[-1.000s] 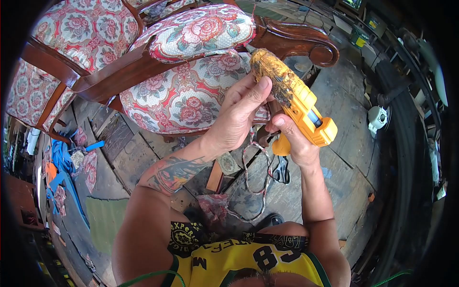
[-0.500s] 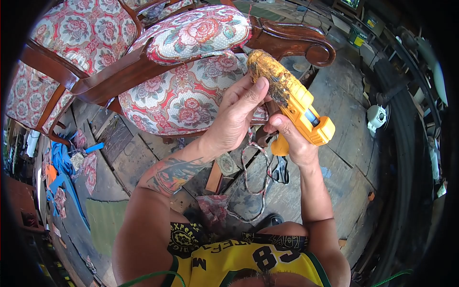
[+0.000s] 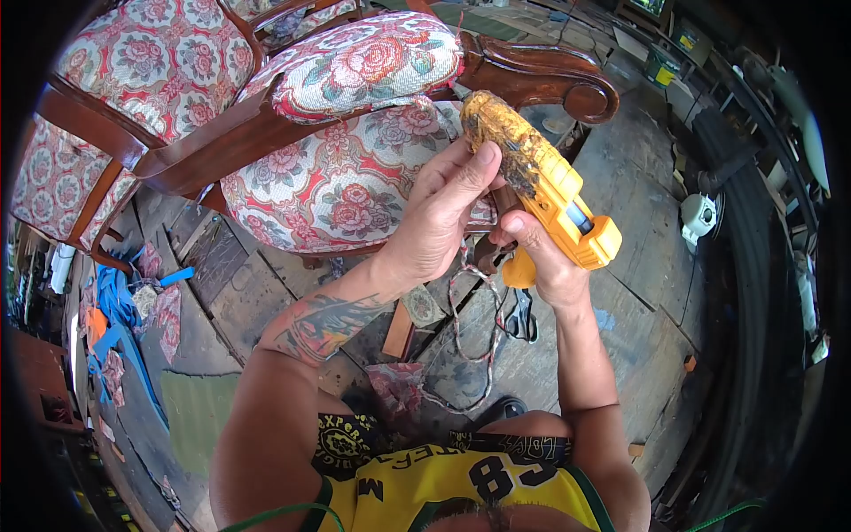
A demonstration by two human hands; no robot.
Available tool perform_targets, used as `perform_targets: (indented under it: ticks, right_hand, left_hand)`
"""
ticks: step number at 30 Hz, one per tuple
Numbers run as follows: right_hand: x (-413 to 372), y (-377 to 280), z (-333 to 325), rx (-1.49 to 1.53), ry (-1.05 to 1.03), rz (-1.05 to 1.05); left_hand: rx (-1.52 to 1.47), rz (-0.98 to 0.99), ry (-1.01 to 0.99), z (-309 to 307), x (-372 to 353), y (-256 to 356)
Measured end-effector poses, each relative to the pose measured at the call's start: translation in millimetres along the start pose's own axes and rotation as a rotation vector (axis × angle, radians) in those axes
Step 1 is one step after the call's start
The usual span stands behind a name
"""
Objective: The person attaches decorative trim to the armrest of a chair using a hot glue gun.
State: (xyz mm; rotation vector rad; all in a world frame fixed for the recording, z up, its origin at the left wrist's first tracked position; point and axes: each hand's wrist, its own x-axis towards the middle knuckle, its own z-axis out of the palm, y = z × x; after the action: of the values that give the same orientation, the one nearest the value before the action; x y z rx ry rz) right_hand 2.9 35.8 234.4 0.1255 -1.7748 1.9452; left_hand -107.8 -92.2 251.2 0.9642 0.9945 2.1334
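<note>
A yellow hot glue gun (image 3: pixel 554 182), its front half crusted with dark dried residue, points up and left. My right hand (image 3: pixel 550 266) is wrapped round its handle, thumb on the near side. Against the crusted front part, my left hand (image 3: pixel 452 195) is closed, its thumb pressed on the body; its other fingertips are hidden behind the gun. The nozzle reaches the edge of a floral padded armrest (image 3: pixel 368 66), by the carved wooden arm end (image 3: pixel 550 75). Below the armrest is the chair's floral seat (image 3: pixel 328 186). A braided cord (image 3: pixel 456 310) hangs under my hands.
Scissors (image 3: pixel 521 317) lie on the plank floor below my right hand. Wood pieces (image 3: pixel 399 332) and a fabric scrap (image 3: pixel 396 386) are near my feet. Blue strips (image 3: pixel 115 297) and scraps lie at left. A white fan-like object (image 3: pixel 698 217) stands at right.
Almost nothing differs. Both hands and the glue gun keep the same place at the armrest edge; the view has shifted very slightly.
</note>
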Motion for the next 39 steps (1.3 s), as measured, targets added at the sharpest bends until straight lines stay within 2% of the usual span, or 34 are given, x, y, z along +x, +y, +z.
perform_targets:
  ticks: [15, 39]
  right_hand:
    - [1.5, 0.3, -2.5, -0.05, -0.002, -0.017]
    - [3.0, 2.8, -4.8, 0.028, -0.023, -0.057]
  left_hand:
    - [0.002, 0.019, 0.025, 4.2, 1.5, 0.5]
    - [0.009, 0.001, 0.044, 11.1, 2.2, 4.6]
